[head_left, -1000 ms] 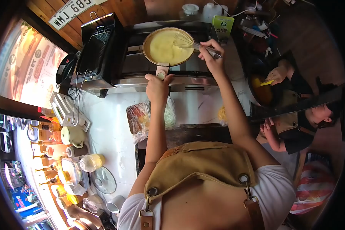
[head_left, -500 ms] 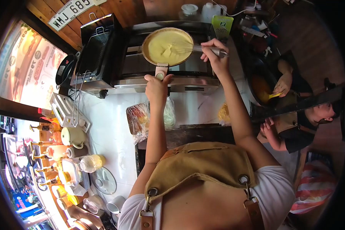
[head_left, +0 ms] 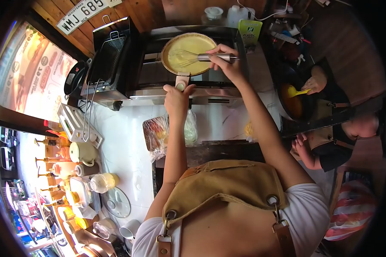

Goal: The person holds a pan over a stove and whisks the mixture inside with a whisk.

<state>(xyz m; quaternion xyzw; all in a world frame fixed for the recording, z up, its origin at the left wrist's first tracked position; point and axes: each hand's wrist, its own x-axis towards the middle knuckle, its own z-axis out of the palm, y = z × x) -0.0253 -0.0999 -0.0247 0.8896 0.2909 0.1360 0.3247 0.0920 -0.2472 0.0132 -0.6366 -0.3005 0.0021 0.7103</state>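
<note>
My left hand [head_left: 176, 101] is wrapped round the handle [head_left: 182, 81] of a frying pan [head_left: 166, 63] at the top centre, over the stove top. Pale yellow, creamy liquid [head_left: 193, 43] fills the pan. In my right hand [head_left: 228, 66] is a whisk [head_left: 213, 57] with a metal handle, gripped from the right side. Its wire loops lie in the liquid, reaching toward the pan's left part. The pan rests on or just above the griddle [head_left: 150, 70]; I cannot tell which.
A fryer with a wire basket [head_left: 112, 49] stands left of the pan. Plastic-wrapped food [head_left: 155, 133] lies below my left hand. Pump bottles [head_left: 51, 162] and a jar [head_left: 104, 183] line the left counter. At right, another person's hand [head_left: 316, 81] holds a yellow utensil [head_left: 297, 91] over a dark pan.
The whisk has swung left across the pan, and my right hand has moved left with it. My left hand stays on the handle. The other person's yellow utensil has moved up and left.
</note>
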